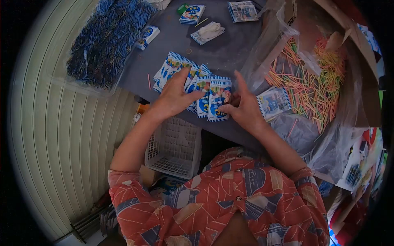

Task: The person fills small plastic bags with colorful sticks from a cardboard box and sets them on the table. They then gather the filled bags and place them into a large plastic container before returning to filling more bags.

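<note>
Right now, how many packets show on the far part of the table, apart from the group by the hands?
4: left packet, near the blue strands; far-middle packet; near-middle packet, with something white on it; far-right packet. More may be hidden underneath.

A: Can you make out a name on the front packet (220, 93)?
B: Not with any certainty. There's pale lettering across its blue patch, but it's too small and blurred to spell out.
A: And the packet overlapped by it (202, 101)?
B: Pale marks on blue there too, just as unclear.
A: What about the upper packet (192, 14) on the worktop (230, 45)?
B: Big yellow characters on blue, rounded, perhaps doubled. I couldn't say whether they're numbers or letters.
A: The packet by the straws (274, 103)?
B: A printed panel, its fine print illegible. The far packet (243, 11) has a greyish panel, unreadable too.
</note>
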`<state>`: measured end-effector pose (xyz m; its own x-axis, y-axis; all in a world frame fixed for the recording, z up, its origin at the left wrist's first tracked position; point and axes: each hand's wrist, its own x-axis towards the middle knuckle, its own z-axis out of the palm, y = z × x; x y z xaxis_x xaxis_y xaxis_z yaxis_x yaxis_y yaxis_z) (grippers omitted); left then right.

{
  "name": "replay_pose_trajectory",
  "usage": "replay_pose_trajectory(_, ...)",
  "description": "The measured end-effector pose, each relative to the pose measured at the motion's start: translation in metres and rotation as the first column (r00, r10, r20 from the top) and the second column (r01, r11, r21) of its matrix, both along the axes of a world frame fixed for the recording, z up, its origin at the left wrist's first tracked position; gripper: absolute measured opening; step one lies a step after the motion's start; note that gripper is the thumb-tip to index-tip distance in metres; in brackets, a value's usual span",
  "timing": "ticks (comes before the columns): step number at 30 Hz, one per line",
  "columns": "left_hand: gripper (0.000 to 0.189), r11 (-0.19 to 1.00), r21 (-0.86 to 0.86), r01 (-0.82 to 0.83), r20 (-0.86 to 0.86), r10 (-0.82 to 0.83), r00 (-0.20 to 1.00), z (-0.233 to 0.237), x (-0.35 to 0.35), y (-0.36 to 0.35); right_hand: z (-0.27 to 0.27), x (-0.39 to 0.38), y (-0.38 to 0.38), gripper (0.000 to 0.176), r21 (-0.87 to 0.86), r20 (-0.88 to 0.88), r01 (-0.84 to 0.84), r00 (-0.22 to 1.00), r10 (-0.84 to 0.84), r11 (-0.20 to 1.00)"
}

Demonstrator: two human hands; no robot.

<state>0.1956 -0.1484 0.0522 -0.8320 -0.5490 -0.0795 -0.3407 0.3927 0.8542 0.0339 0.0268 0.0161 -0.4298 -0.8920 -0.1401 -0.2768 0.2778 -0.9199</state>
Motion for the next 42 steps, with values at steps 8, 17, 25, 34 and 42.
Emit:
replay_pose_trajectory(8, 0.130, 0.995, -0.001, -0.100, 0.310, 0.096, 0.946, -0.001, -0.013, -0.015, -0.002, -0.001, -0.002, 0.108, -0.001, 0.032, -0.003, 0.999, 0.003, 1.000)
replay_pose_trajectory(17, 0.127, 0.972, 0.209, -0.107, 0.140, 0.078, 0.987, -0.035, -0.008, -0.013, -0.009, 0.000, -0.003, 0.116, -0.038, 0.099, 0.015, 0.995, -0.011, 0.999)
replay_pose_trajectory(25, 0.101, 0.957, 0.248, -0.147, -0.398, 0.239, 0.885, -0.017, 0.024, 0.068, -0.015, -0.002, 0.004, 0.097, -0.156, 0.413, -0.164, 0.885, 0.215, 0.974)
replay_pose_trajectory(34, 0.109, 0.979, -0.206, -0.001, -0.804, -0.169, 0.570, -0.013, 0.012, 0.066, 0.042, -0.002, 0.013, 0.070, -0.643, 0.073, -0.185, 0.951, 0.300, 0.743)
replay_pose_trajectory(42, 0.119, 0.999, -0.033, 0.038, -0.581, -0.050, 0.812, -0.064, 0.014, 0.047, 0.009, -0.020, 0.016, 0.104, -0.348, 0.168, -0.211, 0.944, 0.282, 0.913)
